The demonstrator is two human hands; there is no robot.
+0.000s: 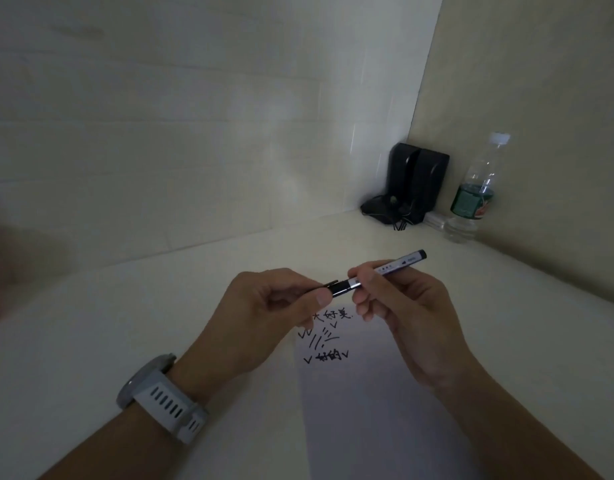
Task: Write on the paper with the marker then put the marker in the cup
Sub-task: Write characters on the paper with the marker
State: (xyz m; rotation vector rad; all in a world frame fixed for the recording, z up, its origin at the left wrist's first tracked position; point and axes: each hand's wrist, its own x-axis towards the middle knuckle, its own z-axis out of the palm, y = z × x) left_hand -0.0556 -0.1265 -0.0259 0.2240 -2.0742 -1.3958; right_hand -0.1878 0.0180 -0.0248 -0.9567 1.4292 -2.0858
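Note:
Both hands hold a marker above the table, its white barrel pointing up to the right. My right hand grips the barrel near its middle. My left hand pinches the black cap at the marker's left end; the cap sits against the barrel. Below the hands lies a white sheet of paper with black handwritten characters and tick marks near its top. No cup is in view.
A black speaker pair with a tangle of cable stands in the far corner. A clear plastic water bottle with a green label stands to its right. A grey watch is on my left wrist. Walls close off the back and right.

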